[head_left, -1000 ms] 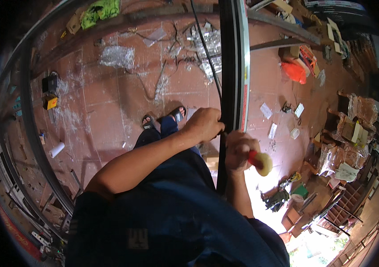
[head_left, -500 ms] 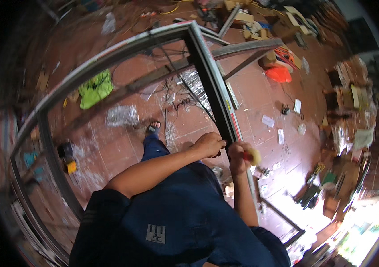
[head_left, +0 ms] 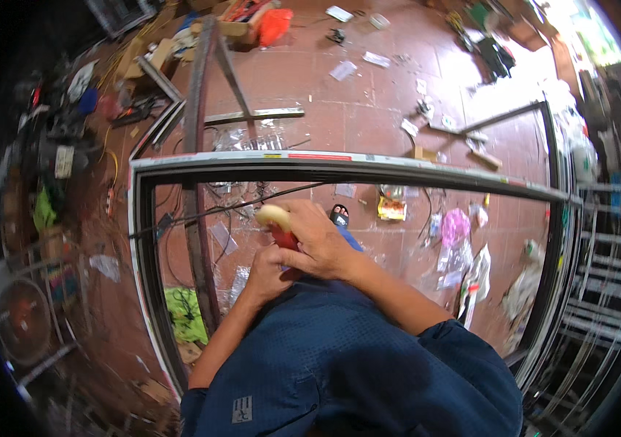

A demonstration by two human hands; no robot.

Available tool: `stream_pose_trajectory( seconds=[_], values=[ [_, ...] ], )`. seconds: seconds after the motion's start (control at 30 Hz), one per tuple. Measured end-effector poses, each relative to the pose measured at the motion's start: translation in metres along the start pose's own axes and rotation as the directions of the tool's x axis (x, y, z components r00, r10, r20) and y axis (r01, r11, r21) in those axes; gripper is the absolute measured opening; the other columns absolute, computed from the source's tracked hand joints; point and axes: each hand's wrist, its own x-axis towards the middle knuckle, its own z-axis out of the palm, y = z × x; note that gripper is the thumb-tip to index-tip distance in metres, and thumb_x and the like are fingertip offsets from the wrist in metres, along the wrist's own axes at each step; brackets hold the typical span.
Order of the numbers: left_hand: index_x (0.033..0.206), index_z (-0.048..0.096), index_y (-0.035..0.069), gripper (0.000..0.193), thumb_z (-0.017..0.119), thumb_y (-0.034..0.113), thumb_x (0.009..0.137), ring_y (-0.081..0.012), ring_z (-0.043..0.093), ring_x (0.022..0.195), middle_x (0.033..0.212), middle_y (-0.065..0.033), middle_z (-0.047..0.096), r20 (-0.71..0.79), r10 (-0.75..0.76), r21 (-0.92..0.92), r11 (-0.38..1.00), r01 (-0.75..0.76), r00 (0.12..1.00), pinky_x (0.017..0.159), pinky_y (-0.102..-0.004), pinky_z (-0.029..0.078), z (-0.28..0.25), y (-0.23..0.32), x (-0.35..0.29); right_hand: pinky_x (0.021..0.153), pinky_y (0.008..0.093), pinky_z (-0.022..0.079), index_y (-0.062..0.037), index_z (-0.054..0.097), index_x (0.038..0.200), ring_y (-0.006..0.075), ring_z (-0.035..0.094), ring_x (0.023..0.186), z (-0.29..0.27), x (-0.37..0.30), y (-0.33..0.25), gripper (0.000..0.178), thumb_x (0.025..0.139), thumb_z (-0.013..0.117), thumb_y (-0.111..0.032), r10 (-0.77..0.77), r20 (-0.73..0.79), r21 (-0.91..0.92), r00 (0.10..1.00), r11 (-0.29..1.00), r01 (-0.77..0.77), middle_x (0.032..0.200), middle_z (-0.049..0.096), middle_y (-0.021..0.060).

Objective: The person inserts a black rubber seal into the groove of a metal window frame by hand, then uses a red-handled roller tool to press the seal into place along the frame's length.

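In front of my body my right hand (head_left: pixel 319 237) is wrapped round a red object with a rounded cream end (head_left: pixel 272 217); its exact kind I cannot make out. My left hand (head_left: pixel 270 274) is closed just below, touching the right thumb. Whatever its fingers hold is hidden. Around me lies a large dark metal frame (head_left: pixel 412 170) with pale outer faces and a red strip of label on its far bar. Both hands are inside this frame, on the near side of that bar. A thin black cable (head_left: pixel 241 202) crosses the frame's left corner.
A brown metal beam (head_left: pixel 197 131) passes under the frame at left. Plastic wrap (head_left: pixel 456 251), a yellow packet (head_left: pixel 392 208) and a green bag (head_left: pixel 185 315) lie on the tiled floor. A round fan (head_left: pixel 22 317) stands at left, metal racks (head_left: pixel 602 273) at right.
My view and body have turned to the right. Both hands have come off the frame's bar and are together before my body, the right bringing the red and cream object.
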Motion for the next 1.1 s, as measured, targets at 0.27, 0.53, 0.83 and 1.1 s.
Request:
stream_pose_trajectory(
  seconds=[0.27,0.53,0.83,1.1],
  values=[
    [0.125,0.064,0.000,0.031,0.071,0.018,0.101,-0.0068,0.060,0.072,0.089,0.0000,0.067,-0.025,-0.306,-0.288,0.914,0.286,0.952,0.066,-0.0230,0.049,-0.020,0.007,0.009,0.072,0.0286,0.055,-0.0003,0.068,0.109,0.0147,0.070,0.077,-0.009,-0.120,0.102,0.033,0.109,0.059,-0.032,0.900,-0.130,0.811,0.417,0.338,-0.477,0.097,0.075,0.0114],
    [0.127,0.059,0.002,0.033,0.071,0.018,0.101,-0.0157,0.068,0.084,0.103,-0.0096,0.070,0.021,-0.072,-0.426,0.902,0.075,0.997,0.074,-0.0297,0.058,-0.003,0.054,0.068,0.067,0.0299,0.055,0.0020,0.068,0.099,0.0155,0.069,0.073,-0.018,-0.090,0.157,0.028,0.104,0.065,-0.025,0.897,-0.239,0.853,0.372,0.377,-0.361,0.084,0.074,0.0117],
    [0.130,0.057,-0.005,0.035,0.061,0.016,0.102,-0.0192,0.066,0.075,0.089,-0.0132,0.067,0.091,0.022,-0.247,0.969,0.001,0.996,0.067,-0.0315,0.055,0.026,0.088,0.144,0.067,0.0309,0.055,0.0023,0.071,0.097,0.0163,0.069,0.070,-0.037,-0.101,0.169,0.023,0.097,0.069,-0.020,0.878,-0.360,0.880,0.316,0.432,-0.198,0.081,0.072,0.0098],
    [0.134,0.057,-0.006,0.040,0.066,0.009,0.098,-0.0183,0.064,0.077,0.091,-0.0114,0.066,0.396,-0.017,-0.285,0.948,0.141,0.918,0.073,-0.0329,0.057,0.005,0.079,0.198,0.064,0.0306,0.053,0.0000,0.072,0.096,0.0161,0.067,0.069,-0.107,-0.134,0.186,0.028,0.101,0.066,-0.027,0.724,-0.678,0.734,-0.124,0.659,-0.164,0.079,0.070,0.0073]
  ],
)
